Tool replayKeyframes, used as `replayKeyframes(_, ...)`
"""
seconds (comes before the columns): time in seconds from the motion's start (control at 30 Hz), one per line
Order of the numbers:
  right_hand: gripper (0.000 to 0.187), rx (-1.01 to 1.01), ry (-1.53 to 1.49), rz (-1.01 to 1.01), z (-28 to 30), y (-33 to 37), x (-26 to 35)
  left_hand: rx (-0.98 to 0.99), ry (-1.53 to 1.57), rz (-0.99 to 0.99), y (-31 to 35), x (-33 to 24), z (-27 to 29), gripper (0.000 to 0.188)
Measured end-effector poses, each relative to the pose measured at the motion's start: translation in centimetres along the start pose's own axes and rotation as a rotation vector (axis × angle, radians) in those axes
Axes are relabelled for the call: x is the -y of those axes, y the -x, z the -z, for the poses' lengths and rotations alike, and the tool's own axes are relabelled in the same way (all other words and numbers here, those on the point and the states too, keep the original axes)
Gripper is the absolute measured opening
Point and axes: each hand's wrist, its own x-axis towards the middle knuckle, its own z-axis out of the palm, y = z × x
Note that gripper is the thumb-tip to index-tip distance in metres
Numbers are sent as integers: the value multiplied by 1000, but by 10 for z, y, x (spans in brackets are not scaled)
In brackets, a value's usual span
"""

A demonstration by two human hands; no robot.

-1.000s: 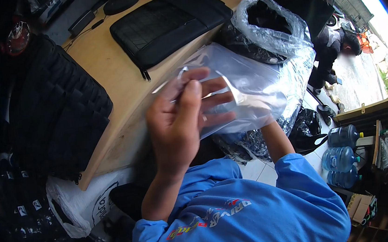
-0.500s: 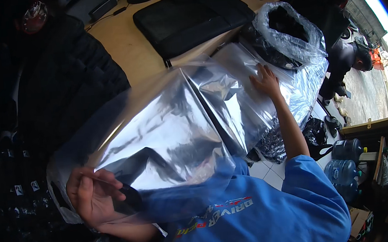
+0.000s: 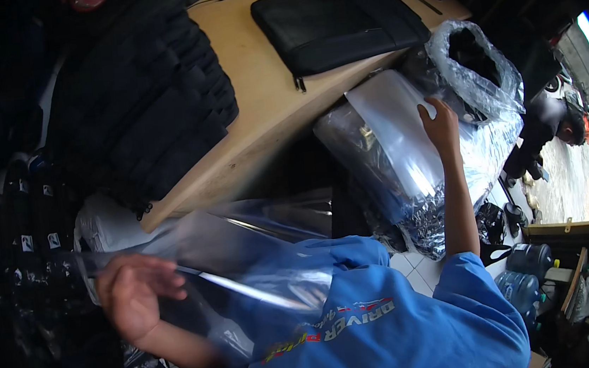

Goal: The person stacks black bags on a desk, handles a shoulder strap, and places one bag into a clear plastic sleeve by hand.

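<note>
A clear plastic bag (image 3: 246,274), thin and glossy, trails from my left hand (image 3: 138,291) across the front of my blue shirt. My left fingers are closed on its edge, slightly blurred by motion. At the right, my right hand (image 3: 440,127) rests at the edge of a stack of clear plastic sheets or bags (image 3: 392,132). Its thumb and forefinger are apart, and nothing shows between them; the other fingers are partly hidden. The stack lies on a large bundle wrapped in shiny clear plastic (image 3: 476,159).
A flat black zippered laptop sleeve (image 3: 339,23) lies on the wooden table (image 3: 258,102), with a pile of black cases (image 3: 151,98) at its left. An open plastic sack (image 3: 477,60) stands beyond my right hand. Blue water jugs (image 3: 521,290) stand lower right; another person (image 3: 552,131) crouches outside.
The clear bag has come off the stack and swung down and left toward my body with my left hand. My right hand stays by the stack. The view has shifted.
</note>
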Motion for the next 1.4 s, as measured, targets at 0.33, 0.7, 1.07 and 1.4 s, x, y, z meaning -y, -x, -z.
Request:
replayKeyframes(0.33, 51, 526, -883, 487, 53, 80, 263, -36, -379, 105, -69, 63, -87, 15)
replayKeyframes(0.7, 15, 633, -1320, -276, 27, 68, 215, 21, -362, -4, -89, 68, -101, 21)
replayKeyframes(1.07, 17, 528, -1176, -281, 25, 59, 133, -170, -481, -140, -94, 65, -124, 13)
replayKeyframes(1.4, 60, -275, -52, -9, -22, -244, -41, 475, -656, -170, -98, 69, -188, 25)
